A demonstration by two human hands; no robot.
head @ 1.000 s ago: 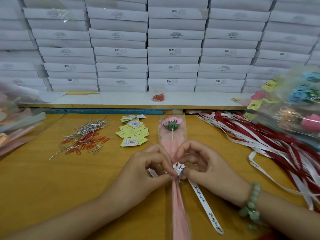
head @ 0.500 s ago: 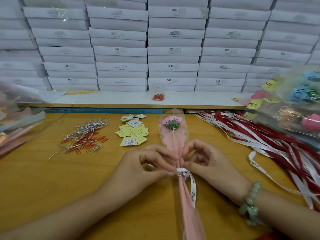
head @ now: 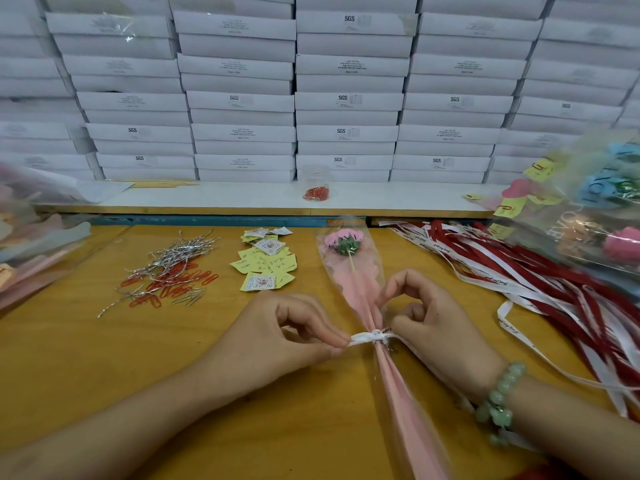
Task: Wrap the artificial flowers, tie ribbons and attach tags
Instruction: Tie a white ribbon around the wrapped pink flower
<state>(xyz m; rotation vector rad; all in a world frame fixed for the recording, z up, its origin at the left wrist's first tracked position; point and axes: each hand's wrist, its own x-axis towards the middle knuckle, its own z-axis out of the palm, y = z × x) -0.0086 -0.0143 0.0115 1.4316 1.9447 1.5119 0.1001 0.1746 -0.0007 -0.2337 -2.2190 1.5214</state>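
Note:
A pink artificial flower (head: 343, 241) on a thin stick lies in a clear and pink wrapper (head: 360, 292) along the middle of the wooden table (head: 69, 358). A white ribbon (head: 370, 337) is pulled tight around the wrapper's pinched neck. My left hand (head: 284, 336) pinches the ribbon's left end between thumb and forefinger. My right hand (head: 429, 323) holds the ribbon's right end just beside the knot. Yellow and white tags (head: 266, 263) lie in a small heap behind my left hand.
Silver twist ties and red paper clips (head: 169, 271) lie at the left. A heap of red and white ribbons (head: 540, 271) spreads at the right, with wrapped flowers (head: 602, 209) above it. Clear sleeves (head: 31, 237) lie far left. Stacked white boxes (head: 346, 98) wall the back behind a shelf (head: 207, 199).
The loose ribbon tail that trailed down toward me has been drawn in, and both hands have pulled the ribbon ends apart sideways, tightening it into a band around the wrapper's neck.

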